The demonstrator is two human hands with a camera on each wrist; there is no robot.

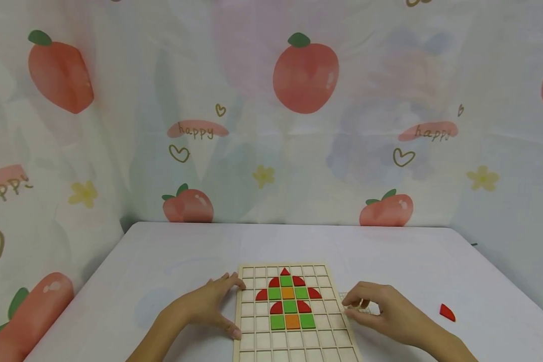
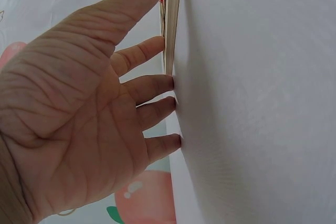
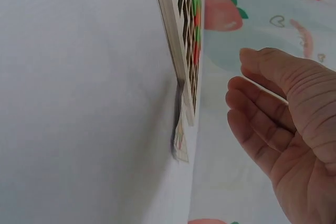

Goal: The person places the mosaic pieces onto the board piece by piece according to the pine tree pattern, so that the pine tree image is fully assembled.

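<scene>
A wooden grid board (image 1: 330, 322) lies on the table, its near edge cut off by the frame. Green squares (image 1: 277, 322), orange squares (image 1: 292, 322), red quarter-circles (image 1: 314, 293) and a red triangle (image 1: 285, 272) form a pattern in its cells. Along the board's left edge, my left hand (image 1: 208, 304) spreads its thumb and fingers, the tips right at the frame. My right hand (image 1: 391, 309) hovers beside the right edge with loosely bent fingers and nothing in them. Partly hidden beneath the board is a printed grid paper (image 3: 181, 142), which sticks out at the right.
One loose red quarter-circle piece (image 1: 447, 312) lies on the white table (image 1: 199, 246), right of my right hand. A fruit-patterned cloth (image 1: 262, 146) hangs behind the table and along its sides.
</scene>
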